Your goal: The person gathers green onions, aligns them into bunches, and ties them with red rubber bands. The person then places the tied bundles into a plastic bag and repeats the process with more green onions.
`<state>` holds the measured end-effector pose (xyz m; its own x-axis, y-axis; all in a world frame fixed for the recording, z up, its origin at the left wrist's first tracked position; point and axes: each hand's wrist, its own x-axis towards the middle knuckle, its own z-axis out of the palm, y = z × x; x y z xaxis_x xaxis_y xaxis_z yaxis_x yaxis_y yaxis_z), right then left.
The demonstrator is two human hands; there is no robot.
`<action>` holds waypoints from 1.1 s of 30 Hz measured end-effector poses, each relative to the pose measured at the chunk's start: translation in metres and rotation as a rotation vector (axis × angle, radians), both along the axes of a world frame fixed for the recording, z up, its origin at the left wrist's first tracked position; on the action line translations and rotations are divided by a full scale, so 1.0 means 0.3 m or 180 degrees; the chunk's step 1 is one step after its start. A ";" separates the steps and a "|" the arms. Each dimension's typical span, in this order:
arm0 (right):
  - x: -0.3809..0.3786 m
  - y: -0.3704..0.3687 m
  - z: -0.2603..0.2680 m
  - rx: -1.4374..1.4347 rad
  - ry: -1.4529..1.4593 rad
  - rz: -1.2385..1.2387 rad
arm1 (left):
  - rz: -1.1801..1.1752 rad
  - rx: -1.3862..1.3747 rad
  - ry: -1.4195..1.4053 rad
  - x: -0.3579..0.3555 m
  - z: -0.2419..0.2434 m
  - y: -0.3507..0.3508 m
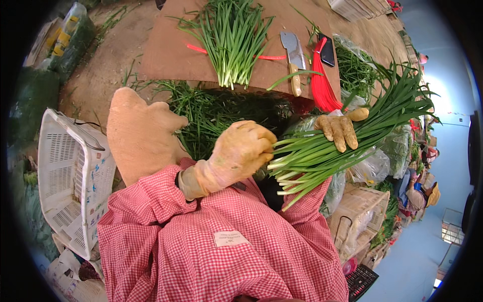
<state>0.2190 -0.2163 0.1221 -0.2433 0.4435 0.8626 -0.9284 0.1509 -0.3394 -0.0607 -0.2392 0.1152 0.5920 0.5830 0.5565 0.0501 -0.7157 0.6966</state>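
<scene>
My right hand [337, 130], in a stained yellow glove, holds a loose bunch of garlic chives [381, 117], its fingers wrapped over the leaves. The white stem ends point left, towards my gloved left hand [245, 151], whose curled fingers pinch at the upper stem ends; the fingertips are partly hidden. Beyond my hands, a second bunch of garlic chives [230, 41] lies on a brown-topped table [166, 49], across a red strip [269, 57]. To its right are a cleaver [292, 45] with a wooden handle, a bundle of red strips [320, 83] and a black phone [326, 51].
Loose green leaves [211, 113] lie below the table edge. A white plastic crate [62, 177] stands at my left, near peach-coloured fabric [139, 132]. To the right are clear plastic bags [371, 166] and another crate [356, 219]. Another person [415, 192] sits farther right.
</scene>
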 end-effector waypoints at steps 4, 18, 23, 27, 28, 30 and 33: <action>0.066 -0.008 0.041 -0.0151 -0.0075 0.0135 | 0.0255 0.0364 0.1457 -0.182 -0.107 -0.002; -0.236 0.366 0.160 -0.4181 -0.2180 -0.2430 | -0.0544 -0.2853 -0.0458 -0.109 0.123 0.581; -0.309 0.689 0.078 -0.3751 -0.2968 -0.2271 | -0.0819 -0.4095 -0.1182 -0.028 0.037 0.700; -0.421 0.879 -0.181 -0.3843 -0.4080 -0.3942 | 0.0609 -0.3367 0.0307 0.008 -0.144 0.774; -0.409 0.876 -0.238 -0.3753 -0.4278 -0.3958 | 0.0728 -0.2962 0.0723 0.008 -0.180 0.781; -0.394 0.877 -0.320 -0.3478 -0.5586 -0.4450 | 0.1015 -0.2552 0.1250 0.011 -0.227 0.780; -0.391 0.872 -0.361 -0.3701 -0.4794 -0.4588 | 0.0907 -0.2806 0.1103 0.018 -0.225 0.774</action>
